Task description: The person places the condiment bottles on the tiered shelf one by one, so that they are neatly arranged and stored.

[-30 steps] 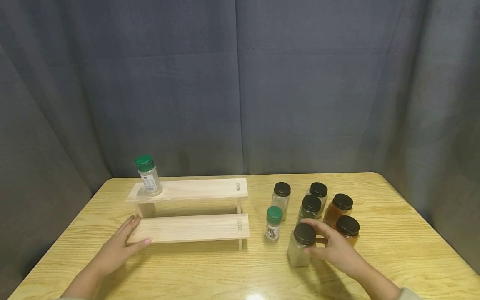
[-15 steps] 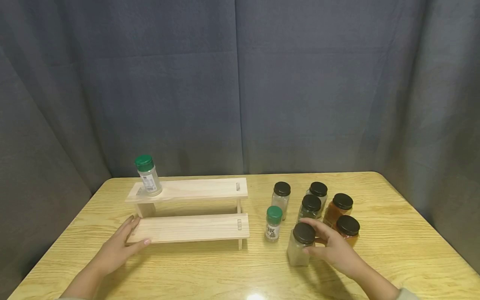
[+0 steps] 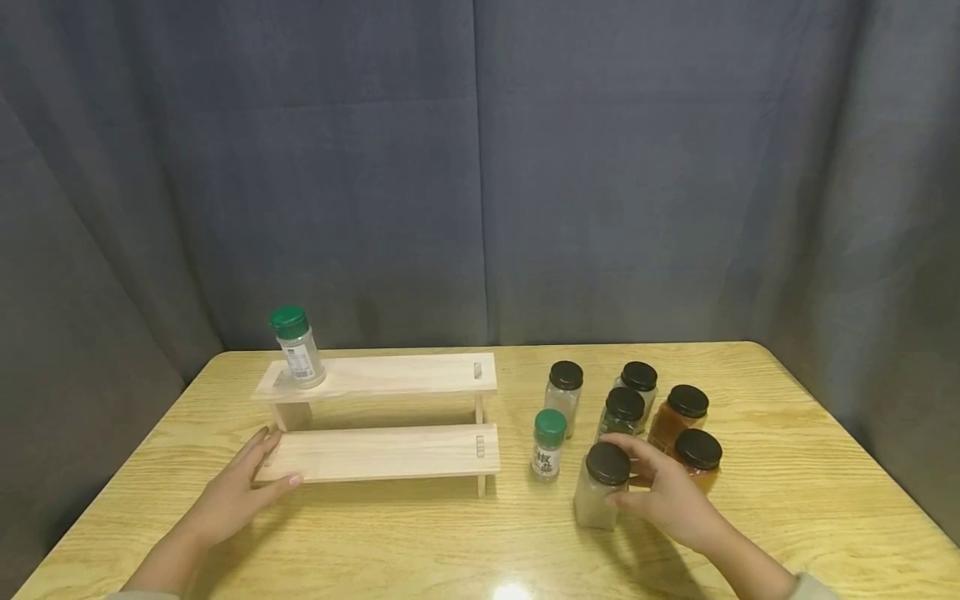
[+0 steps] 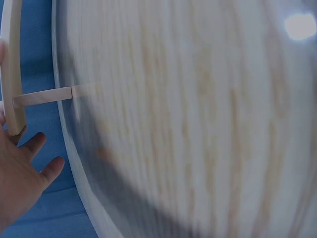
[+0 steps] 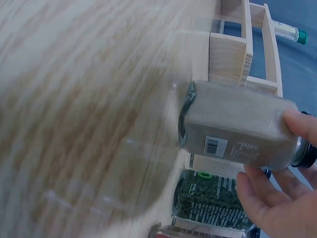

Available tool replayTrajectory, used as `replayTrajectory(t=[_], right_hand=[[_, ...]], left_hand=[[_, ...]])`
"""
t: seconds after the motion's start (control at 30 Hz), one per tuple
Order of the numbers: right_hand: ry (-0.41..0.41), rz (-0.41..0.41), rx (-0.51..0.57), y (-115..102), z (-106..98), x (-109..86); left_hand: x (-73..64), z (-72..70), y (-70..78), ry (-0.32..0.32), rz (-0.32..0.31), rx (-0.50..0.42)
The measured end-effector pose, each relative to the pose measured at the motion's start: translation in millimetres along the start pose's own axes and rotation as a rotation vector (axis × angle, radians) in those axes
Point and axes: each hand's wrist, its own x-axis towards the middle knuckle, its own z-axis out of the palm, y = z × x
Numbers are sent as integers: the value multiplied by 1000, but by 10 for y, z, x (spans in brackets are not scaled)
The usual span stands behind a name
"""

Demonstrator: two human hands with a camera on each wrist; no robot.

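Note:
A two-tier wooden spice rack stands left of the middle of the table. My left hand holds the left end of its lower shelf, the thumb at the front edge. In the left wrist view several fingers spread below the board's end. My right hand grips a square glass spice jar near its black lid, thumb on one side and fingers on the other. Pale powder fills this jar, and the right wrist view shows a barcode label on its side. The jar is upright, close over the table or on it.
A green-capped shaker stands on the upper shelf's left end. Between rack and jars stands another green-capped shaker. Several black-lidded jars cluster behind my right hand, including a green herb jar and an orange-red jar.

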Motion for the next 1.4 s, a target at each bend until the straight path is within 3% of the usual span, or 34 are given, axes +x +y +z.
replayTrajectory(t=[0.23, 0.47, 0.7, 1.0, 1.23, 1.4], right_hand=[[96, 66, -41, -67, 25, -12], [117, 110, -36, -93, 14, -38], [108, 61, -41, -175, -43, -37], [110, 62, -9, -408, -73, -45], [119, -29, -41, -554, -105, -29], [109, -48, -51, -688, -107, 12]], left_hand=[[2, 5, 6, 0, 8, -11], [-4, -13, 12, 1, 8, 5], [0, -3, -11, 14, 7, 2], [0, 8, -9, 15, 18, -10], [-2, 17, -17, 11, 20, -21], [-9, 8, -22, 16, 14, -21]])
